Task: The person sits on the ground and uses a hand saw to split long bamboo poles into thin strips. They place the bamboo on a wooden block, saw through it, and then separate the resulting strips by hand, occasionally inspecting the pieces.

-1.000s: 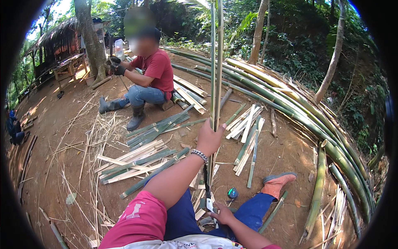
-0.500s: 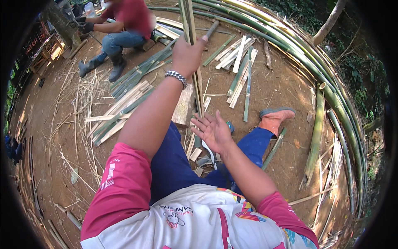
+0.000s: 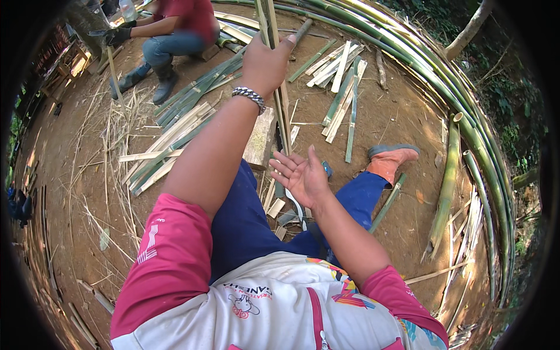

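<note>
Block (image 3: pixel 258 143) left of split bamboo (image 3: pixel 283 109), poles (image 3: pixel 476 137) right.

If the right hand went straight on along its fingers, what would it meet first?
Probably the pale wooden block, up-left of the right hand, though depth is unclear and the split bamboo held in the left hand comes down close by.

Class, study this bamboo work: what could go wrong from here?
The bare left hand grips split bamboo, whose edges might cut or splinter it. The right hand is open, so the bamboo may tip if the left grip slips. Loose strips near the orange boot could slide underfoot.
</note>
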Demonstrator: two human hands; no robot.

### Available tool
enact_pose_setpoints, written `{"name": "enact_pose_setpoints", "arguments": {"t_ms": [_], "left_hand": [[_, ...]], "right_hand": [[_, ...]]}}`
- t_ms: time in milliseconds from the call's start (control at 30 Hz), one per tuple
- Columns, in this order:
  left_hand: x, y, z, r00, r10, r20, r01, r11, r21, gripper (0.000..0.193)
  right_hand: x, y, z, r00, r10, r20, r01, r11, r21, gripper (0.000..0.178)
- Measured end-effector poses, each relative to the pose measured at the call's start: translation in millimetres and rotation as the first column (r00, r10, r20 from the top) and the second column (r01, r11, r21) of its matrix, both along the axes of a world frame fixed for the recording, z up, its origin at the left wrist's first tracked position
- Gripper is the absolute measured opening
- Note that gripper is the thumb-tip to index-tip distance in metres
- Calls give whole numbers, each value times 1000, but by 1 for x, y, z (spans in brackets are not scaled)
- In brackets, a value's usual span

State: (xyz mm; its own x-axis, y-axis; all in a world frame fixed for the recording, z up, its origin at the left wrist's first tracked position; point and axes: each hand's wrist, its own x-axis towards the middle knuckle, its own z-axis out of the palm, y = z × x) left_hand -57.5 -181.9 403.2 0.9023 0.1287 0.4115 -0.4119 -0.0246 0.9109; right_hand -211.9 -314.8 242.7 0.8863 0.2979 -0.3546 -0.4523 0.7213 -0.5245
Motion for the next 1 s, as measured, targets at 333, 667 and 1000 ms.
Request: {"name": "enact_pose_setpoints", "arguments": {"t_ms": [333,667,1000], "left_hand": [[-5,-7,-3,987,108,116,-128,975,180,27],[-43,-20,-24,982,-188,32,156,888,432,43],[-88,-28,-33,884,-447,-133,405,595,694,36]], "right_hand": [[8,2,-4,997,73,17,-68,974,-215,96],[63,-69,103,731,-4,682,529,635,-563,86],[57,-99,243,420,-509,751,701,708,87,52]]}}
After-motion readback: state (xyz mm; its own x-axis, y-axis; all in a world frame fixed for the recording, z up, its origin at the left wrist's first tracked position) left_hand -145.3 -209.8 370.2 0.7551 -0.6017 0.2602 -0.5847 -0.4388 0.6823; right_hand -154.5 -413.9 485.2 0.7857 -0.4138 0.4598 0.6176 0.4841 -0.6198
